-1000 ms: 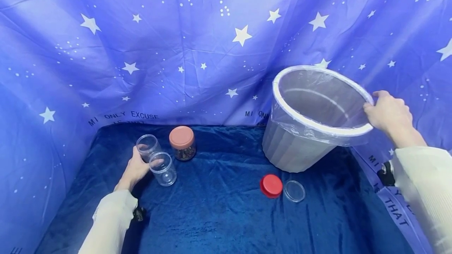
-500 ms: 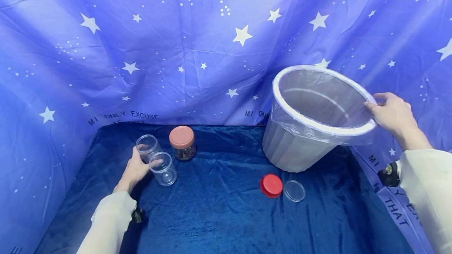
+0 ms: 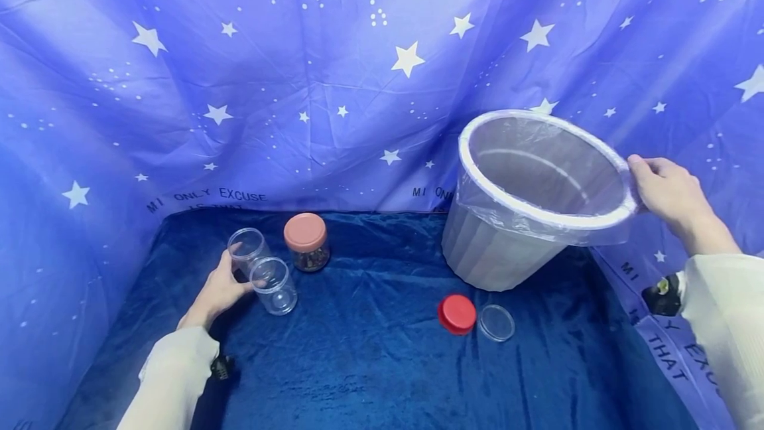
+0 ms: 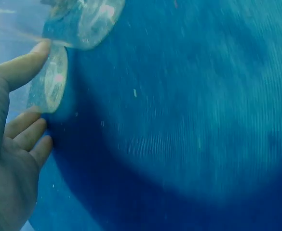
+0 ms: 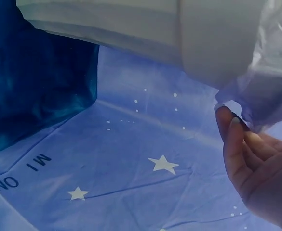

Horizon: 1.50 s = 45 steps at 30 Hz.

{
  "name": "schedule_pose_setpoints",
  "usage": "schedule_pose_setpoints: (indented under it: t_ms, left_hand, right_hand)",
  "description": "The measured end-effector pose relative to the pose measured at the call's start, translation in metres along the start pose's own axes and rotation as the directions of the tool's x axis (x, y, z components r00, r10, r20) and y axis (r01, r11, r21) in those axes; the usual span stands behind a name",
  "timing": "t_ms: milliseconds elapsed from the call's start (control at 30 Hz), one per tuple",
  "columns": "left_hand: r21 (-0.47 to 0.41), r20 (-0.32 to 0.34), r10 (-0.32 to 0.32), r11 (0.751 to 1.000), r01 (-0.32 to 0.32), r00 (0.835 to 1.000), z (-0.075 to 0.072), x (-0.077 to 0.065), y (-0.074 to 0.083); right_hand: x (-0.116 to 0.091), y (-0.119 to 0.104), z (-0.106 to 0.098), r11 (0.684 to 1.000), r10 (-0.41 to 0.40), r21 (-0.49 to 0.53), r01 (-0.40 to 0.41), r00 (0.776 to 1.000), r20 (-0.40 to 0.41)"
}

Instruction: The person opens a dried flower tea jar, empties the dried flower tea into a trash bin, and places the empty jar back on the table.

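Note:
Two clear plastic jars without lids stand side by side at the left of the cloth in the head view, a rear jar and a front jar. My left hand is at them, fingers beside the rear jar and thumb by the front one; the left wrist view shows relaxed fingers. At the right stands a grey waste bin with a white rim, lined with a clear trash bag. My right hand is at the rim, its curled fingers pinching the bag's overhanging edge.
A jar with a pink lid and dark contents stands behind the clear jars. A red lid and a clear lid lie in front of the bin. Blue cloth covers the table, with a starry curtain behind.
My left hand has drawn back slightly from the jars. My right hand has shifted a little right, its thumb moving from inside the rim to outside, and the rim's right side has moved slightly outward.

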<state>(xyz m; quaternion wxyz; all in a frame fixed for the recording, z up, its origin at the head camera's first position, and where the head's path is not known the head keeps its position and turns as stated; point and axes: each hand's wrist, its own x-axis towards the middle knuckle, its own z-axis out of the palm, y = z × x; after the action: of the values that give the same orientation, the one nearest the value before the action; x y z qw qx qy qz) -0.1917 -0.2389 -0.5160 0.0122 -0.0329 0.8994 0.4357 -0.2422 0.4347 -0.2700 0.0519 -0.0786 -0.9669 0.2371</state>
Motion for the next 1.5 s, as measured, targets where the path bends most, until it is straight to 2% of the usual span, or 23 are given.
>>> schedule_pose_setpoints:
  t_ms: [67,167,400,533,633,767,900,1067,1233,1500]
  left_hand:
    - [0.011,0.004,0.03,0.999,-0.03,1.0,-0.003,-0.001,-0.003]
    - [0.036,0.02,0.041,0.998,-0.041,0.999,-0.007,-0.004,-0.006]
    - [0.062,0.039,0.049,0.997,-0.052,0.998,-0.017,-0.008,-0.004]
    - [0.061,0.007,0.043,0.997,-0.043,0.999,-0.023,-0.007,-0.004]
    - [0.078,-0.041,0.028,0.997,-0.025,0.999,-0.03,-0.006,-0.004]
    - [0.093,-0.109,-0.003,0.996,0.013,0.994,-0.038,-0.006,-0.002]
    - [0.072,-0.154,-0.021,0.997,0.032,0.988,-0.044,-0.005,0.005]
    - [0.052,-0.195,-0.006,0.999,0.016,0.981,-0.052,-0.003,0.021]
    - [0.032,-0.201,0.028,0.999,-0.022,0.979,-0.062,0.0,0.04]
    - [0.022,-0.173,0.099,0.995,-0.096,0.98,-0.069,0.004,0.06]
  right_hand:
    - [-0.001,0.001,-0.002,1.0,0.003,-0.004,-0.003,1.0,0.013]
    - [0.001,0.002,-0.003,0.999,-0.012,-0.049,0.013,1.0,0.017]
    - [0.005,0.003,-0.004,0.984,-0.021,-0.175,0.014,0.999,-0.037]
    - [0.005,-0.002,-0.004,0.966,-0.051,-0.259,0.023,0.993,-0.103]
    - [0.006,-0.01,-0.005,0.958,-0.089,-0.282,0.047,0.987,-0.136]
    - [0.007,-0.027,-0.001,0.947,-0.165,-0.298,0.121,0.978,-0.129]
    - [0.005,-0.046,0.007,0.927,-0.25,-0.313,0.205,0.962,-0.108]
    - [0.001,-0.069,0.016,0.91,-0.313,-0.313,0.271,0.945,-0.092]
    - [-0.004,-0.092,0.025,0.885,-0.378,-0.323,0.334,0.922,-0.083]
    - [-0.011,-0.118,0.039,0.869,-0.44,-0.289,0.402,0.894,-0.082]
